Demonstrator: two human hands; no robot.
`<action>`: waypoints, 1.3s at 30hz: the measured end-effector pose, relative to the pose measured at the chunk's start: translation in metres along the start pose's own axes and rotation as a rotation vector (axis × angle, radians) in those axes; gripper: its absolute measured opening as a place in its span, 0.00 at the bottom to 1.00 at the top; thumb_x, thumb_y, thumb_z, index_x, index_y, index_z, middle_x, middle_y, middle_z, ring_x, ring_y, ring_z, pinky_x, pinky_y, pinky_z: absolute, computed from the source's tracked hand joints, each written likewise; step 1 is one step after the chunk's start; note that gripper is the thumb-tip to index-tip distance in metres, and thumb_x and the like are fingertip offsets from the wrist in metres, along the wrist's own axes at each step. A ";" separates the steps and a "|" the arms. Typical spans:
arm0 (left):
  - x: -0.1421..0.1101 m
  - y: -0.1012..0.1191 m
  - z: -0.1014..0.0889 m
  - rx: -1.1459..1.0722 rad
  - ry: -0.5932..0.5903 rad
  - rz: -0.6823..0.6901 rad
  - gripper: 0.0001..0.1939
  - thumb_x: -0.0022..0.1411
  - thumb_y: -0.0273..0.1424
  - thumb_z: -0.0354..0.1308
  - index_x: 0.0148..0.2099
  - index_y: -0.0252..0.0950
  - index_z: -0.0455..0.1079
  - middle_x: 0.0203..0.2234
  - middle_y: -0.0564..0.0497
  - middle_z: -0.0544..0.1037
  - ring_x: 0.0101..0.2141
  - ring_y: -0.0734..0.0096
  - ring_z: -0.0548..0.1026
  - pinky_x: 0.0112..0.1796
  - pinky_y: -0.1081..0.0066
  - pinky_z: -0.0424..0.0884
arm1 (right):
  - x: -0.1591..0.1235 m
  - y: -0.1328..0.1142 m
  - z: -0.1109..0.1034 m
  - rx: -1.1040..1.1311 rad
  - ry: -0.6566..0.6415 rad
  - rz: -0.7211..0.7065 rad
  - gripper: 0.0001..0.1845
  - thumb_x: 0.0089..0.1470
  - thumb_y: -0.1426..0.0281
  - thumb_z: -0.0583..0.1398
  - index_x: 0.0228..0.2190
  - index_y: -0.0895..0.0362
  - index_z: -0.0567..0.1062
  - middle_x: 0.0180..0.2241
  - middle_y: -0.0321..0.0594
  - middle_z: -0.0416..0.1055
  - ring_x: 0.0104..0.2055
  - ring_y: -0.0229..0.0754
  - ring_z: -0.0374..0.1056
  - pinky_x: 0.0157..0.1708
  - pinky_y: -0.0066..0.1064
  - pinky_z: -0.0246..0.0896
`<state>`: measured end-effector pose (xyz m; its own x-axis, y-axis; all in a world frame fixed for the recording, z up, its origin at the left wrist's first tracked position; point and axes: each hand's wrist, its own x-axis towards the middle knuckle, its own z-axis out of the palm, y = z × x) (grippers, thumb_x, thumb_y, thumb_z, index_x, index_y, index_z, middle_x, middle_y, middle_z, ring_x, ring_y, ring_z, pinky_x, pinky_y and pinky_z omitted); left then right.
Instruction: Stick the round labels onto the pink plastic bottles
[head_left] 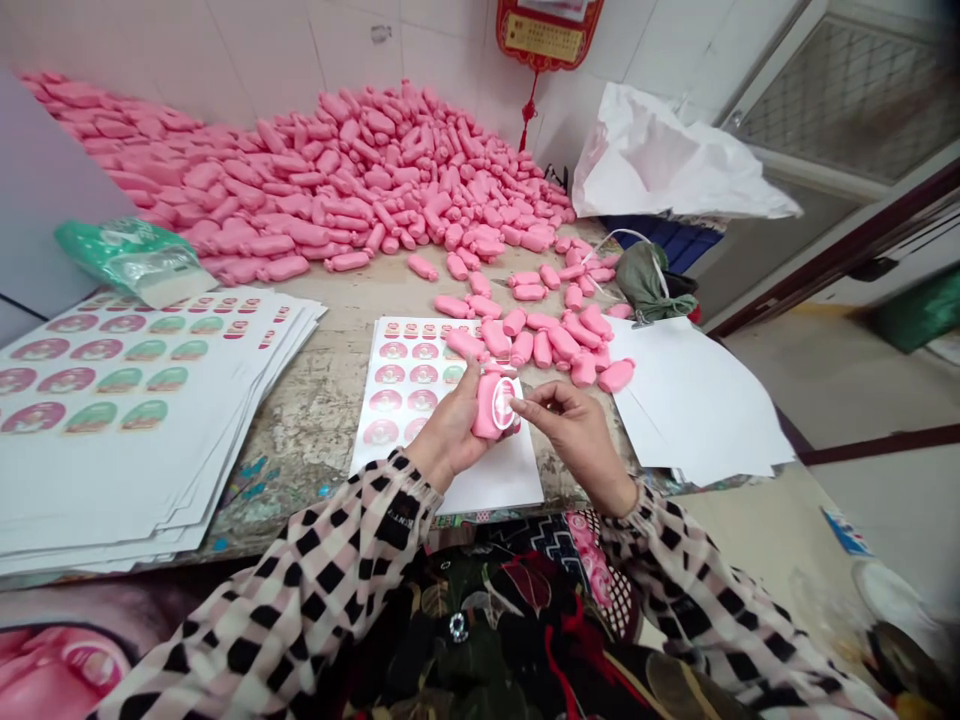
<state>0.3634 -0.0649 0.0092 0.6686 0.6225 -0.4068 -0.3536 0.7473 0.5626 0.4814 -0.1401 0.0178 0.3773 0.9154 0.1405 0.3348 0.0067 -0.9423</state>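
Note:
My left hand [451, 428] is wrapped round a small pink plastic bottle [486, 408] and holds it tilted above the sticker sheet. An oval white-rimmed sticker [503, 404] lies against the bottle's front. At its right edge the thumb and forefinger of my right hand [576, 430] are pinched together, touching the sticker. Below the hands is the sticker sheet [386, 402], with rows of pink and green labels; its lower right part is bare white. Just beyond my fingers, several loose pink bottles [564, 342] lie on their sides, some over the sheet's top edge.
A large heap of pink bottles [360, 170] leans against the tiled wall. Stacked sticker sheets [120, 480] lie left, with a green plastic packet [131, 255] on top. White backing sheets [697, 400] and a green cloth bag [651, 282] are right, near a blue crate [667, 245].

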 end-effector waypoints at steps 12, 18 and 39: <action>-0.006 -0.010 0.005 0.047 -0.044 0.109 0.31 0.56 0.55 0.45 0.43 0.32 0.69 0.23 0.50 0.68 0.22 0.76 0.67 0.24 0.75 0.65 | -0.008 -0.005 -0.002 0.010 0.000 -0.008 0.13 0.44 0.60 0.64 0.22 0.56 0.71 0.21 0.34 0.69 0.24 0.34 0.62 0.26 0.27 0.57; -0.005 -0.013 0.007 0.070 -0.061 0.135 0.33 0.56 0.56 0.43 0.44 0.32 0.68 0.23 0.50 0.68 0.23 0.75 0.67 0.25 0.74 0.65 | -0.007 -0.001 -0.002 0.062 0.003 -0.015 0.12 0.45 0.62 0.63 0.21 0.56 0.71 0.21 0.33 0.69 0.24 0.34 0.63 0.26 0.28 0.58; -0.010 -0.017 0.010 0.232 -0.043 0.167 0.12 0.52 0.34 0.61 0.37 0.36 0.63 0.29 0.54 0.68 0.28 0.75 0.70 0.28 0.69 0.71 | -0.006 0.015 -0.014 -0.130 -0.058 -0.013 0.13 0.47 0.58 0.62 0.26 0.56 0.72 0.25 0.35 0.72 0.28 0.38 0.67 0.31 0.30 0.59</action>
<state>0.3692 -0.0863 0.0102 0.6425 0.7186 -0.2662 -0.3054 0.5587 0.7711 0.4964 -0.1513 0.0069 0.3228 0.9374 0.1307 0.4498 -0.0305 -0.8926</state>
